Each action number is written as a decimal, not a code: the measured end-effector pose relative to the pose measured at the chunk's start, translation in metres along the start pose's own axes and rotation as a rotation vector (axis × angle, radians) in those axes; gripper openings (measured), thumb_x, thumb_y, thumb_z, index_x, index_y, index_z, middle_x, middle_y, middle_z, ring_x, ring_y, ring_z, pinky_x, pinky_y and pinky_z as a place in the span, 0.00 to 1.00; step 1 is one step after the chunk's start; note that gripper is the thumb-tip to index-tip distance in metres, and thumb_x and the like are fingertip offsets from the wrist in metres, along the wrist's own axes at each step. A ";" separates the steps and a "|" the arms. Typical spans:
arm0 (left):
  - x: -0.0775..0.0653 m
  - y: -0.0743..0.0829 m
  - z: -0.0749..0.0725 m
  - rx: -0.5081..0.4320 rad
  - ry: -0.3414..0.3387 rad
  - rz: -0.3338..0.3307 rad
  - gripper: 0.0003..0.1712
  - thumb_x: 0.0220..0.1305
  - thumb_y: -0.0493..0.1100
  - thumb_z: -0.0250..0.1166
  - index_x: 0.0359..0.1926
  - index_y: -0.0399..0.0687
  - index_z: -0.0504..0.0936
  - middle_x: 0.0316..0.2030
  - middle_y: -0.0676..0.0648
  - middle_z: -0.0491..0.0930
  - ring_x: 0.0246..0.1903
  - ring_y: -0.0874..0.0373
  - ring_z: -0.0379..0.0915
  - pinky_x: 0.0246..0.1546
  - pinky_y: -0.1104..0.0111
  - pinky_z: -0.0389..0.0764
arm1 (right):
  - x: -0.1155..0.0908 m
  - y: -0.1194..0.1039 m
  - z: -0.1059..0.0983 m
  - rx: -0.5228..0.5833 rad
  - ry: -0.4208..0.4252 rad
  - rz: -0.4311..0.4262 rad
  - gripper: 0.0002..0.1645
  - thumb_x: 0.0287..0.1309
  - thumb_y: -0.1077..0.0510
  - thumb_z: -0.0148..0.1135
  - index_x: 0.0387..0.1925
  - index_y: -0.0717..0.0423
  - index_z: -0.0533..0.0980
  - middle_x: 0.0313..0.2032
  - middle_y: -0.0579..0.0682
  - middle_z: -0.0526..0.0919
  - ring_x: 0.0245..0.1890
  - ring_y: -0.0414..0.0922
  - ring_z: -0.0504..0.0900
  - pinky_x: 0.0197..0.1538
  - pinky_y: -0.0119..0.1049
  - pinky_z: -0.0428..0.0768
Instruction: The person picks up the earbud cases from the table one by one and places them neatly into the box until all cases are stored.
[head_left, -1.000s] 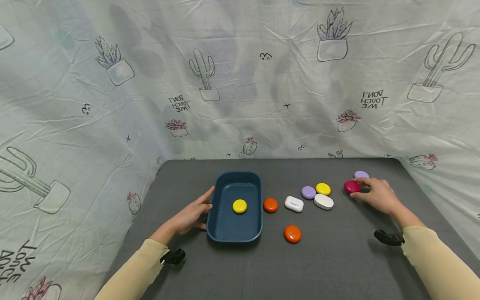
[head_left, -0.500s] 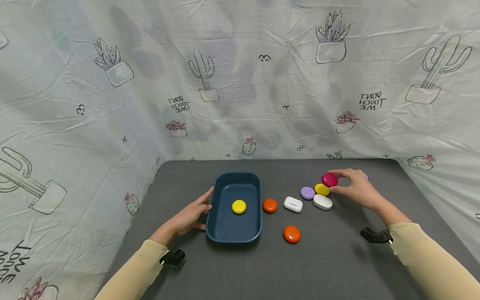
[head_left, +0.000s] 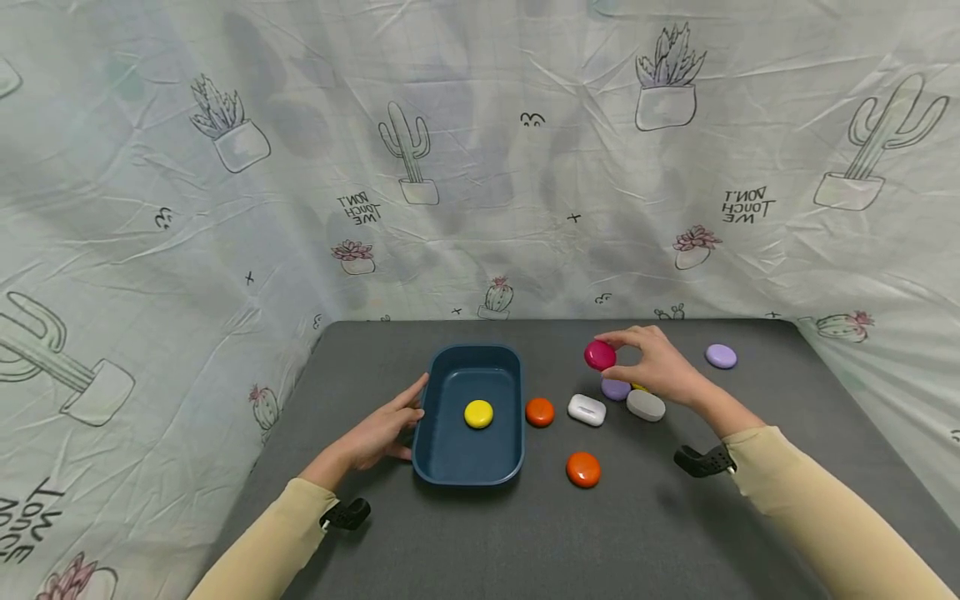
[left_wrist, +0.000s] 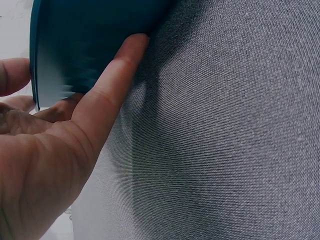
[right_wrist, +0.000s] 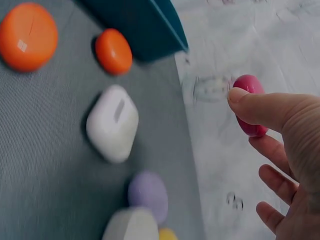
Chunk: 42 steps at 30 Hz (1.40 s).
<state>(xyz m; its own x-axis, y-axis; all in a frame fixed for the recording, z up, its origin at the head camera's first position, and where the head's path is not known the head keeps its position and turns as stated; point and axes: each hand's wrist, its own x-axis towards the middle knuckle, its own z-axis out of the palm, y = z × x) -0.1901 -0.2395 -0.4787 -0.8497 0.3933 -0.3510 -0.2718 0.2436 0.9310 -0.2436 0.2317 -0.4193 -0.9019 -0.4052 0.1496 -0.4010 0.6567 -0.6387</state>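
Observation:
My right hand (head_left: 651,363) pinches a glossy crimson rounded disc (head_left: 600,355) between thumb and fingertips, raised off the table near the lilac disc (head_left: 616,389). In the right wrist view the crimson disc (right_wrist: 250,106) sits between thumb and forefinger, the other fingers loosely bent. My left hand (head_left: 381,432) rests against the left side of a dark blue tray (head_left: 422,450). The left wrist view has its thumb (left_wrist: 107,87) extended along the outer wall. Inside the tray lies a yellow disc (head_left: 478,414).
Orange discs lie right of the tray, one near its wall (head_left: 540,412) and one closer (head_left: 583,470). A white rounded block (head_left: 587,410) and a white oval piece (head_left: 646,406) lie nearby. Another yellow disc (head_left: 640,387) is partly hidden. A second lilac disc (head_left: 722,357) lies far right.
My right hand has lifted the crimson disc from the table's far right and carried it left, past the yellow and lilac discs. My left hand and the tray stay in place.

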 end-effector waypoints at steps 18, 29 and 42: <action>0.002 0.002 0.000 -0.015 0.007 -0.006 0.39 0.82 0.42 0.47 0.82 0.75 0.42 0.80 0.38 0.38 0.75 0.30 0.43 0.44 0.47 0.83 | 0.044 -0.054 0.047 0.066 -0.075 -0.097 0.33 0.56 0.53 0.78 0.63 0.48 0.80 0.52 0.47 0.80 0.57 0.53 0.65 0.50 0.48 0.72; 0.002 0.003 0.000 -0.030 -0.018 -0.002 0.39 0.82 0.42 0.46 0.82 0.76 0.41 0.80 0.38 0.37 0.75 0.30 0.44 0.45 0.48 0.83 | 0.074 -0.083 0.080 0.015 -0.183 -0.161 0.31 0.57 0.51 0.77 0.62 0.45 0.81 0.57 0.48 0.80 0.58 0.52 0.66 0.52 0.49 0.72; 0.005 0.002 -0.002 -0.041 -0.025 0.001 0.38 0.82 0.42 0.45 0.82 0.73 0.41 0.79 0.37 0.41 0.73 0.30 0.49 0.46 0.46 0.83 | 0.103 -0.113 0.119 -0.076 -0.336 -0.183 0.30 0.56 0.51 0.78 0.61 0.43 0.81 0.53 0.46 0.80 0.56 0.48 0.66 0.58 0.51 0.65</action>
<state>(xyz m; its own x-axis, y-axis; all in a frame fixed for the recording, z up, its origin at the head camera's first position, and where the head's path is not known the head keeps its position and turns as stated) -0.1956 -0.2387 -0.4784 -0.8386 0.4156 -0.3522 -0.2899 0.2068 0.9344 -0.2725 0.0402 -0.4213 -0.7163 -0.6977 -0.0080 -0.5727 0.5944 -0.5645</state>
